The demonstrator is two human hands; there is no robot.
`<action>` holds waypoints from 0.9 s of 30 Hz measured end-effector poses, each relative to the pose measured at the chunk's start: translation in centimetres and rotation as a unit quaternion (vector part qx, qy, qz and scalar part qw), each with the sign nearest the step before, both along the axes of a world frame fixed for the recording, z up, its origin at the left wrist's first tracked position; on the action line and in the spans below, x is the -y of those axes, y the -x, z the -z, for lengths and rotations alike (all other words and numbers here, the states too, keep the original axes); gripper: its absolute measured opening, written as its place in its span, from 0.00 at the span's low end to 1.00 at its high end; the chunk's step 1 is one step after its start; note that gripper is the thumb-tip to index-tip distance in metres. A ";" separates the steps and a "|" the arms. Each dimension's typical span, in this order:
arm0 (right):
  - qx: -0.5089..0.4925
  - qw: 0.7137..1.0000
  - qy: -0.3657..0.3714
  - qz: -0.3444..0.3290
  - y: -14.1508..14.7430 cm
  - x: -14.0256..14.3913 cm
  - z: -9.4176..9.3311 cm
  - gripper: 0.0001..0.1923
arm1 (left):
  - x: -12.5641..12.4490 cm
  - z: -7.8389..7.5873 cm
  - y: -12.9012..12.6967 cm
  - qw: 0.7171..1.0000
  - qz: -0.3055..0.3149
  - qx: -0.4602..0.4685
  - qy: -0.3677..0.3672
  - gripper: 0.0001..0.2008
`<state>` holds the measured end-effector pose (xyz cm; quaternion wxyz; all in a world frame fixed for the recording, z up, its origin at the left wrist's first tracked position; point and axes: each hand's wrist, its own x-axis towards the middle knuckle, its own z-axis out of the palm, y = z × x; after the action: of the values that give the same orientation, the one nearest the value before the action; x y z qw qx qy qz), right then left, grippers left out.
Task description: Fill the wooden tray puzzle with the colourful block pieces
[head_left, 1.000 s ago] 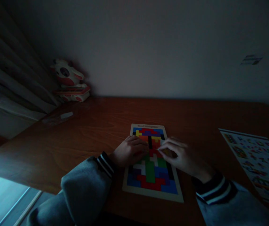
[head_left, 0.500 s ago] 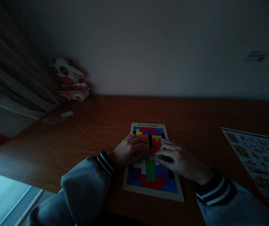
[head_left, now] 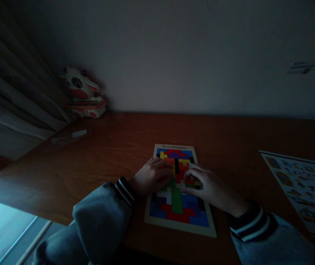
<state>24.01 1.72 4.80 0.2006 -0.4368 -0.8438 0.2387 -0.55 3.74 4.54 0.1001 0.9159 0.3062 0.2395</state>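
Observation:
A wooden block puzzle board with a pale frame lies flat on the table, filled with coloured pieces of several shapes. Over its left side rests my left hand, fingers stretched toward the middle and covering some pieces. My right hand is over the right side, its thumb and fingers curved but apart, and I see nothing held between them. Just left of the right thumb is a long green piece. A red piece sits near the lower edge, and a black piece shows between the hands.
A printed sheet with small pictures lies on the wooden table at the right. At the back left stands a cow-shaped toy beside a curtain. A clear wrapper with a white label is in front of it.
The fingers of my right hand have spread wider from the thumb and lifted slightly, showing more of the pieces beneath. My left hand stays in the same place on the board.

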 end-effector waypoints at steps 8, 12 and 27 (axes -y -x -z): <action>-0.059 0.988 -0.081 0.121 -1.3 -1.2 0.7 0.11 | 0.1 -0.1 0.0 0.999 0.046 -0.001 0.005 0.11; -0.042 0.987 -0.102 0.118 -2.0 -1.9 1.3 0.12 | 0.4 -0.6 -0.2 0.994 0.107 -0.034 0.008 0.15; -0.059 0.986 -0.076 0.133 -1.6 -1.9 1.9 0.12 | -0.2 -0.5 0.1 0.965 -0.060 0.193 0.167 0.13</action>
<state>25.61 3.67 2.89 0.3124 -0.5140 -0.7806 0.1699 -0.68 3.91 5.02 0.2943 0.8027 0.3707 0.3629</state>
